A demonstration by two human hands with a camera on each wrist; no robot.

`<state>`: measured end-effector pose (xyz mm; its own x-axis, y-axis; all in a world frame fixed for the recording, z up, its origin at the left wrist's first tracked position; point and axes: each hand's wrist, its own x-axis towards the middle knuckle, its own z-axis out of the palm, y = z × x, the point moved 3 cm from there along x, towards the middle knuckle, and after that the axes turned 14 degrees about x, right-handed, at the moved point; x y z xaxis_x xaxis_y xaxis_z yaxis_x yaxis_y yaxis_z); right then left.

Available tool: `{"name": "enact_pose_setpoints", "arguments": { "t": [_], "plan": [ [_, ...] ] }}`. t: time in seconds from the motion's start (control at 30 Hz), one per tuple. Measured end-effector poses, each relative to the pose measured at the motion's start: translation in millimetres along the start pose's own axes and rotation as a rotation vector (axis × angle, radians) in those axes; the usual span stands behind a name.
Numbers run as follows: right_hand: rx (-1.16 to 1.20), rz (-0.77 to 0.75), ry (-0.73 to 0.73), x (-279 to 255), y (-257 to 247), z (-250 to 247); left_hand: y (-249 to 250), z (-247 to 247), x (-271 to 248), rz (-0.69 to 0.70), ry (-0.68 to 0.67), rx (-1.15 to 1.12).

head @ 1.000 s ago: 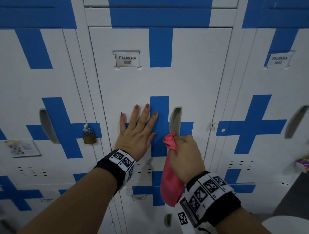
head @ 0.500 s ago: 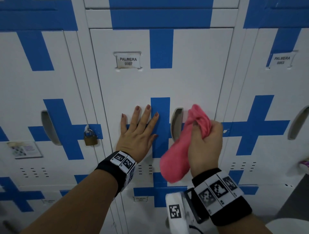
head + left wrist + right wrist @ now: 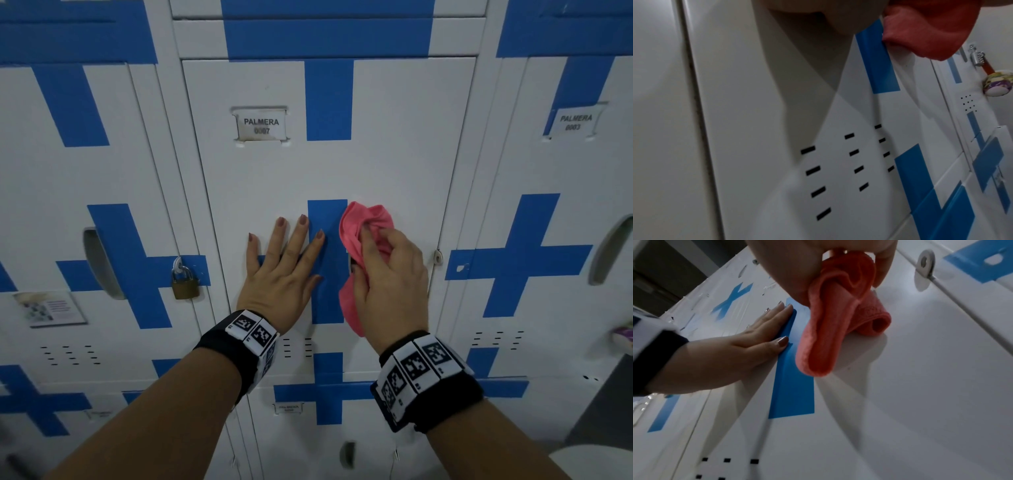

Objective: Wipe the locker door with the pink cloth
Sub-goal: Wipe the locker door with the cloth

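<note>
The white locker door [image 3: 394, 164] with blue cross stripes and a label reading PALMERA 0007 fills the middle of the head view. My left hand [image 3: 284, 270] lies flat on it, fingers straight and spread, left of the vertical blue stripe. My right hand [image 3: 387, 277] grips the bunched pink cloth [image 3: 363, 226] against the door, over the recessed handle, which is hidden. The cloth's tail hangs below the hand [image 3: 818, 340]. In the right wrist view my left hand [image 3: 740, 350] presses flat beside the stripe. The left wrist view catches only the cloth's edge [image 3: 931, 27].
A brass padlock [image 3: 185, 281] hangs on the locker to the left. The door's hasp [image 3: 438, 256] sits just right of my right hand. Vent slots [image 3: 298, 346] lie below my wrists. A colourful object [image 3: 621, 337] pokes in at the right edge.
My right hand has carried the pink cloth up from below the handle, out to the right, then back left onto the handle area. The left hand has stayed flat on the door.
</note>
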<state>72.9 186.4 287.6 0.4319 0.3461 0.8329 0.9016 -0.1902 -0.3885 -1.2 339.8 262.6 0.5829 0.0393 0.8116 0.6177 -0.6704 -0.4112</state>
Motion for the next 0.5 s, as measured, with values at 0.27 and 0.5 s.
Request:
{"name": "enact_pose_setpoints", "arguments": {
  "t": [0.27, 0.5],
  "plan": [
    [-0.017, 0.026, -0.050, -4.0, -2.0, 3.5, 0.1, -0.4, -0.4, 0.006, 0.001, -0.003],
    [0.022, 0.169, -0.190, -4.5, -16.4, 2.4, 0.2, -0.1, -0.2, 0.002, -0.004, -0.019]
  ]
}}
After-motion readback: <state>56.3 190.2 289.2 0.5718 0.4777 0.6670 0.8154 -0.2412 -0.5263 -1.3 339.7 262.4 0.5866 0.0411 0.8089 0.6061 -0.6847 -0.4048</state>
